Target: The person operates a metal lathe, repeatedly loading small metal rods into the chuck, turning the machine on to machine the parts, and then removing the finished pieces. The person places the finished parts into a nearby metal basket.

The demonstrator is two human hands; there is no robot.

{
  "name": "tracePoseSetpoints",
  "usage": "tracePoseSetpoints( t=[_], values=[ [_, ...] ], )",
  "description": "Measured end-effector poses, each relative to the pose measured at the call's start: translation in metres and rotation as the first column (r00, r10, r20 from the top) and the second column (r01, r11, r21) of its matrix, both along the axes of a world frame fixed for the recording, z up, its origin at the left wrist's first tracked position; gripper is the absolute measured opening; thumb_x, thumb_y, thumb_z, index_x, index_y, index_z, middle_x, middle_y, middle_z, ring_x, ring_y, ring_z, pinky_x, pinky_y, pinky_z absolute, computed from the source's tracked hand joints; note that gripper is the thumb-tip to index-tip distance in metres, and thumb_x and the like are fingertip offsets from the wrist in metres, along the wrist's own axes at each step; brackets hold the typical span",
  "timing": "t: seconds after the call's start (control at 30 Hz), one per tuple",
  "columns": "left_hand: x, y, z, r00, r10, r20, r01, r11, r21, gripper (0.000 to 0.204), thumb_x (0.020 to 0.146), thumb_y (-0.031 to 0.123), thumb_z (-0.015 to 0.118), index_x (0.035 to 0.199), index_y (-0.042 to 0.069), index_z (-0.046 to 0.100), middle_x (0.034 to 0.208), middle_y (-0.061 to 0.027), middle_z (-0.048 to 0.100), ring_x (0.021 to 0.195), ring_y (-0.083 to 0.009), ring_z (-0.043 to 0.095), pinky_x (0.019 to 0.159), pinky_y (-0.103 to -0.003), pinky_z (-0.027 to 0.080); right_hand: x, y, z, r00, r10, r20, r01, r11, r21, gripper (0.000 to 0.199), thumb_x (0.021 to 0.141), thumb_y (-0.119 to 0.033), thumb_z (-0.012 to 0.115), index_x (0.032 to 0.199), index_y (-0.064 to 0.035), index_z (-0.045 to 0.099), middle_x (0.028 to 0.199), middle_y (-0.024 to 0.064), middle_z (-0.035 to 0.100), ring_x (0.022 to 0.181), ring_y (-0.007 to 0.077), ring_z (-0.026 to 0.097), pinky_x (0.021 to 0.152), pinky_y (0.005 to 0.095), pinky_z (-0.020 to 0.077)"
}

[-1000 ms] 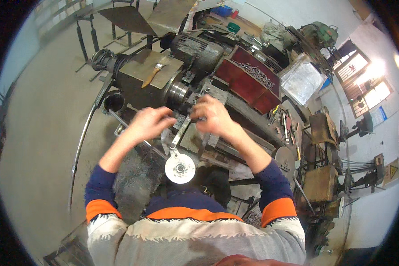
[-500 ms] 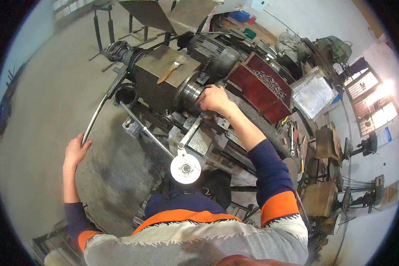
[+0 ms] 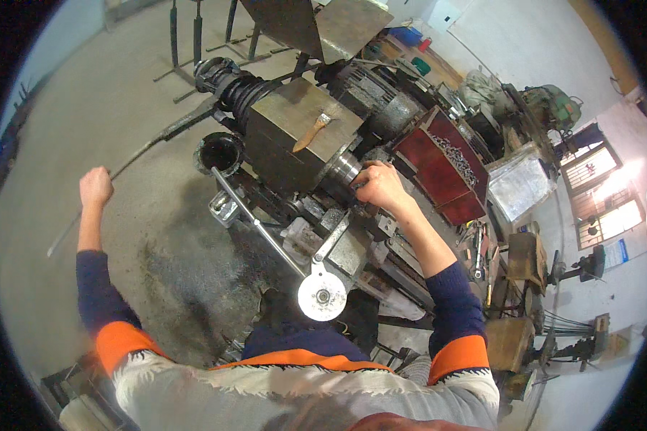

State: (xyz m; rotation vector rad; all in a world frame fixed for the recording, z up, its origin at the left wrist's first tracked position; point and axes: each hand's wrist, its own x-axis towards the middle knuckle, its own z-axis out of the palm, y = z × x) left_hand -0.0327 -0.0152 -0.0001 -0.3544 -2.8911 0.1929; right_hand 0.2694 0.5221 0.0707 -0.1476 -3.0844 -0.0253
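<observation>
My left hand [image 3: 95, 188] is closed around a long metal lever [image 3: 133, 158], out to the left of a lathe-like machine. The lever's far end meets the back of the machine's headstock [image 3: 284, 154]; its tip sticks out past my fist. At the shiny round spindle nose [image 3: 343, 169] my right hand [image 3: 381, 187] has its fingers bent together against the front. What those fingers hold, if anything, is hidden. A wooden-handled brush [image 3: 310, 135] lies on top of the headstock. Nearer me, a white round disc [image 3: 322, 296] sits at the end of a metal arm.
A red tray [image 3: 435, 165] of small metal parts stands right of the spindle, beside a silvery metal sheet [image 3: 517, 188]. Wrenches [image 3: 478, 251] lie nearer on the right. A motor [image 3: 381, 100] sits behind the headstock, and a dark round cup [image 3: 220, 153] stands at its left.
My left hand has swung the lever outward to the left and away from me. My right hand stays at the spindle nose. The whole view has shifted, with the machine further right.
</observation>
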Motion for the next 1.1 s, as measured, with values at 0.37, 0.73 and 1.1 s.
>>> tracePoseSetpoints(
  t=[0.37,0.73,1.1],
  values=[
    [-0.003,0.078,-0.035,0.870,-0.240,-0.431,0.475,0.645,0.598,0.033,0.076,0.012,0.058,0.109,0.006,0.060,0.095,-0.0156,0.063,0.093,-0.0321,0.060,0.083,-0.039,0.047,0.027,-0.004,0.020,0.998,-0.022,-0.057,0.022,1.000,-0.003,0.038,0.055,-0.020,0.062,0.092,-0.0150,0.070,0.111,0.0071,0.061,0.116,0.0275,0.046,0.098,0.0467,0.0315],
    [0.064,0.217,-0.198,0.803,-0.458,0.381,0.406,0.889,0.213,0.030,0.068,0.017,0.064,0.098,0.012,0.062,0.088,-0.0155,0.064,0.084,-0.0340,0.062,0.078,-0.044,0.049,0.288,0.033,0.018,0.773,-0.546,-0.323,0.465,0.834,-0.296,0.035,0.056,-0.004,0.058,0.089,-0.0055,0.068,0.105,0.0150,0.062,0.101,0.0318,0.056,0.088,0.0365,0.0449],
    [0.062,0.183,-0.180,0.855,-0.297,0.425,0.168,0.934,0.315,0.041,0.075,0.021,0.061,0.114,0.010,0.057,0.093,-0.0163,0.065,0.087,-0.0316,0.063,0.076,-0.043,0.049,0.577,0.098,-0.062,0.036,-0.999,-0.010,0.998,0.036,-0.050,0.044,0.066,-0.021,0.065,0.107,-0.0063,0.063,0.102,0.0192,0.063,0.099,0.0317,0.059,0.085,0.0389,0.0463]
  ],
)
